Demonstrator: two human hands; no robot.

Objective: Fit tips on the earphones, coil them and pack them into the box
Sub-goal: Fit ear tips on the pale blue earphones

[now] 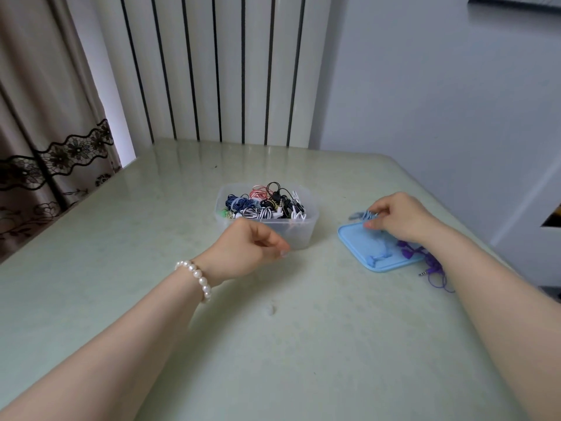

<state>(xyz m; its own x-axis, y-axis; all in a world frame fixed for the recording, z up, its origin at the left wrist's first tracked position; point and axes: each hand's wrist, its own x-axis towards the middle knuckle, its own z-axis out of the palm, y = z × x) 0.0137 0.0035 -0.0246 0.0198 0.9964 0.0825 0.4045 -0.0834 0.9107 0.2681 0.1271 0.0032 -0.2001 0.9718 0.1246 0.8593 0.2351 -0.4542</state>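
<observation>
Pinching a light-blue earphone cable (362, 215) between curled fingers, our right hand (397, 218) makes the one clear grip here, raised just above the far edge of a blue lid (358, 238) that lies flat on the desk (121, 268); the cable trails down from that grip to its blue earbuds (376, 259), which rest on the lid's near part. Beside them, purple earphones (408, 250) lie partly on the lid, their cable and plug (423, 272) spilling off onto the desk under our right forearm. Our left hand (249, 249), a pearl bracelet (198, 278) at the wrist, hovers in front of the clear plastic box (300, 235) with fingers curled together; whether something tiny is pinched there we cannot tell. The box stands mid-desk, left of the lid, holding coiled earphones (264, 205) in blue, pink, black and white. A small pale tip (271, 309) lies on the desk between our arms.
</observation>
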